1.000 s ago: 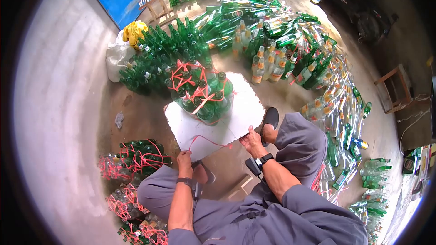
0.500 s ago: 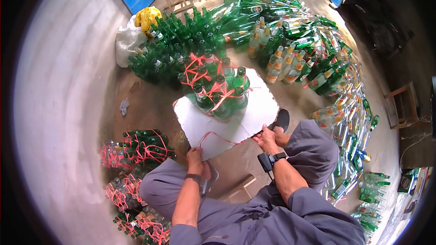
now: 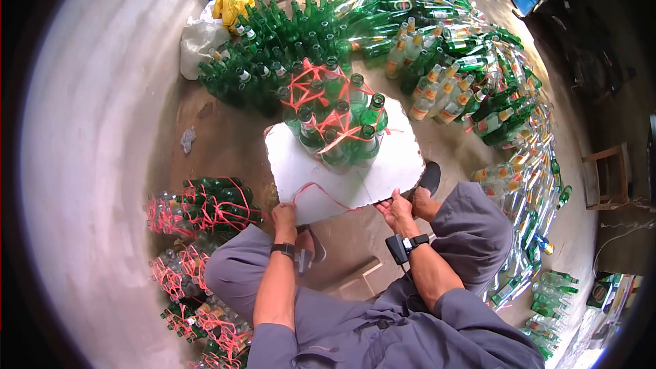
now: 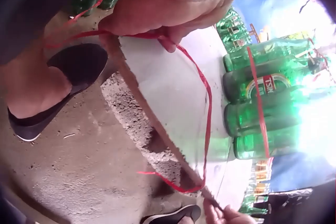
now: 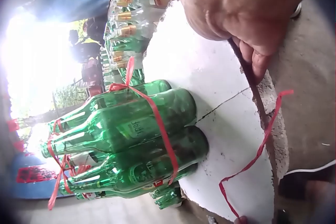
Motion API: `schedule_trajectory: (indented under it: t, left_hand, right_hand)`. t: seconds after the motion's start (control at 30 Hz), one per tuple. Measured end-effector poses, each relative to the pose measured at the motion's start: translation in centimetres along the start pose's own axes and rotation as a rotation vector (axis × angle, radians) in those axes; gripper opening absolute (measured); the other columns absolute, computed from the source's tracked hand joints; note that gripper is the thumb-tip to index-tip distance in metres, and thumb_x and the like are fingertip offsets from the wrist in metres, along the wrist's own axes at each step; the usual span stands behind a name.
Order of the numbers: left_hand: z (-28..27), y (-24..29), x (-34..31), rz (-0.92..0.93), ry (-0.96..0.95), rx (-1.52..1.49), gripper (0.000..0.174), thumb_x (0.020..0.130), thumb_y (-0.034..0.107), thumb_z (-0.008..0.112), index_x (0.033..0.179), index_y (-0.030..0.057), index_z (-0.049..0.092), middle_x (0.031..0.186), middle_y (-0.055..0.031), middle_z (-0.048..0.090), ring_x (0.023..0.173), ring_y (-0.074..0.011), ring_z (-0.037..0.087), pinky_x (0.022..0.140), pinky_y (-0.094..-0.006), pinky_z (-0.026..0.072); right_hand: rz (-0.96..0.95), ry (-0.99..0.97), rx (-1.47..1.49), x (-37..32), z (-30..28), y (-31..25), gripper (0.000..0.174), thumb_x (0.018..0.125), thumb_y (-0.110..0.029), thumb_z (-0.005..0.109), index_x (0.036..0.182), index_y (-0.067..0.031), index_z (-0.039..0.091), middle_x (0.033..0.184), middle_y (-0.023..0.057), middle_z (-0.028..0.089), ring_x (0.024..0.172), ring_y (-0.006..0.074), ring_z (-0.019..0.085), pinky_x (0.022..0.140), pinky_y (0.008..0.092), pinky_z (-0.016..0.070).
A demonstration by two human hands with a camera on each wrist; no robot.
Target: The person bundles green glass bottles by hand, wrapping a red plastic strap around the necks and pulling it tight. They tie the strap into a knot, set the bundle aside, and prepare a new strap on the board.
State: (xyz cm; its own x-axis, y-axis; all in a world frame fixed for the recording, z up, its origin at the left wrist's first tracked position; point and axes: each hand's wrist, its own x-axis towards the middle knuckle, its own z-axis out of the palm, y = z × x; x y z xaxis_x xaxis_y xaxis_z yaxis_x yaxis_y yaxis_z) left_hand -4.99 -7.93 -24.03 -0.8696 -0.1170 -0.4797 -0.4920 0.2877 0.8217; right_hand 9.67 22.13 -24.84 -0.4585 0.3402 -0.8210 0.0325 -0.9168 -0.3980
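Note:
A white board [image 3: 314,191] with a rough broken edge lies before the person's knees. Green glass bottles [image 3: 335,143], bound in a bundle with red plastic twine, stand upright on it. My left hand [image 3: 283,220] grips the board's near left corner. Beneath the thumb of that hand passes a loose length of red twine [image 4: 208,103], which curves over the board and hangs past the near edge. The right hand [image 3: 398,212] holds the near right edge, its fingers [image 5: 258,65] curled underneath. A grey rough block [image 4: 131,116] shows below the board in the left wrist view.
Bundles of bottles tied with red twine [image 3: 215,205] lie on the floor at left. Upright green bottles [image 3: 273,61] crowd behind the board, and a long heap of lying bottles [image 3: 512,96] curves round the right. A wooden stool [image 3: 607,176] is at far right.
The head view has shifted, so the scene sits further right and higher. Both hands stay at the board's near edge, which now runs more level in view. The bundle still stands on the board.

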Motion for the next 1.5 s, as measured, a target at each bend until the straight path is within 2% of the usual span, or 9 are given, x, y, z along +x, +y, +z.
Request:
schedule_trajectory:
  t: [0.17, 0.33, 0.53, 0.9, 0.97, 1.07, 1.1, 1.33, 1.5]
  left_hand:
    - [-0.1, -0.1, 0.6, 0.024, 0.073, 0.027, 0.017, 0.083, 0.014, 0.067, 0.084, -0.0023, 0.072, 0.071, -0.0033, 0.061, 0.069, -0.014, 0.052, 0.064, -0.0332, 0.0407]
    - [-0.7, 2.3, 0.3, 0.004, -0.031, -0.098, 0.012, 0.086, 0.013, 0.066, 0.084, 0.0025, 0.071, 0.067, 0.0049, 0.052, 0.063, -0.0072, 0.043, 0.058, -0.0265, 0.0324]
    - [-0.6, 1.6, 0.5, 0.065, -0.063, -0.121, 0.013, 0.089, 0.015, 0.065, 0.084, 0.0041, 0.071, 0.066, 0.0069, 0.05, 0.058, -0.0067, 0.041, 0.055, -0.0265, 0.0305]
    - [-1.3, 1.3, 3.4, 0.008, -0.103, -0.233, 0.011, 0.091, 0.012, 0.065, 0.084, 0.0063, 0.071, 0.065, 0.0085, 0.049, 0.056, -0.0043, 0.038, 0.053, -0.0235, 0.0282]
    - [-1.2, 1.2, 3.3, -0.001, -0.103, -0.241, 0.01, 0.092, 0.012, 0.065, 0.085, 0.0059, 0.07, 0.065, 0.0095, 0.048, 0.055, -0.0037, 0.035, 0.052, -0.0233, 0.0269]
    - [-0.7, 0.9, 2.3, 0.04, -0.071, -0.274, 0.009, 0.088, 0.012, 0.065, 0.086, 0.0053, 0.071, 0.069, 0.0058, 0.053, 0.061, -0.0064, 0.043, 0.057, -0.0246, 0.0323]
    - [-0.4, 0.8, 1.9, 0.009, -0.061, -0.251, 0.009, 0.087, 0.012, 0.066, 0.086, 0.005, 0.071, 0.069, 0.0054, 0.053, 0.062, -0.0068, 0.044, 0.058, -0.0251, 0.0333]
    - [0.9, 1.8, 0.1, -0.043, -0.05, -0.307, 0.008, 0.085, 0.011, 0.067, 0.087, 0.0046, 0.07, 0.068, 0.0053, 0.052, 0.06, -0.0074, 0.044, 0.057, -0.0262, 0.0339]
    - [1.0, 2.6, 0.3, -0.065, -0.05, -0.32, 0.007, 0.093, 0.012, 0.064, 0.09, 0.0078, 0.068, 0.067, 0.009, 0.047, 0.056, -0.0048, 0.036, 0.053, -0.0243, 0.0265]
  right_hand:
    - [0.006, 0.011, 0.034, -0.9, 1.1, -0.2, 0.046, 0.109, -0.037, 0.041, 0.137, -0.0009, 0.044, 0.134, 0.0205, 0.057, 0.122, 0.0428, 0.059, 0.105, 0.0633, 0.0465]
    - [0.019, 0.02, 0.068, -1.2, 0.9, 0.8, 0.046, 0.109, -0.037, 0.041, 0.138, -0.0016, 0.044, 0.134, 0.0204, 0.057, 0.121, 0.0432, 0.059, 0.105, 0.0628, 0.0464]
    - [0.02, 0.009, 0.062, -1.2, 1.0, 0.9, 0.047, 0.109, -0.038, 0.04, 0.138, -0.0022, 0.044, 0.133, 0.0206, 0.058, 0.122, 0.0429, 0.059, 0.105, 0.0612, 0.0471]
    - [-0.002, -0.01, 0.062, -2.7, 1.6, 2.0, 0.049, 0.11, -0.039, 0.037, 0.138, -0.0003, 0.043, 0.133, 0.0218, 0.059, 0.119, 0.0428, 0.06, 0.102, 0.06, 0.0498]
    - [-0.023, -0.024, 0.029, -2.7, 1.6, 1.9, 0.048, 0.11, -0.038, 0.036, 0.137, 0.0021, 0.043, 0.129, 0.0231, 0.06, 0.116, 0.0426, 0.063, 0.099, 0.0594, 0.052]
    - [-0.067, -0.009, -0.051, -2.5, 1.7, 1.4, 0.048, 0.111, -0.036, 0.035, 0.135, 0.0042, 0.043, 0.125, 0.0238, 0.062, 0.111, 0.0422, 0.065, 0.097, 0.0594, 0.0535]
    - [-0.092, 0.019, -0.057, -2.1, 1.6, 1.1, 0.046, 0.11, -0.036, 0.037, 0.13, 0.0048, 0.047, 0.116, 0.0222, 0.065, 0.098, 0.0388, 0.07, 0.089, 0.0554, 0.0588]
    - [-0.157, -0.032, -0.215, -0.1, 1.8, -1.3, 0.041, 0.11, -0.029, 0.039, 0.122, 0.0084, 0.051, 0.107, 0.0228, 0.066, 0.093, 0.0382, 0.072, 0.083, 0.0532, 0.0614]
    - [-0.062, 0.048, -0.235, 0.9, 1.8, -2.3, 0.033, 0.103, -0.019, 0.055, 0.111, 0.0135, 0.054, 0.105, 0.0233, 0.058, 0.079, 0.0357, 0.065, 0.069, 0.0536, 0.0658]
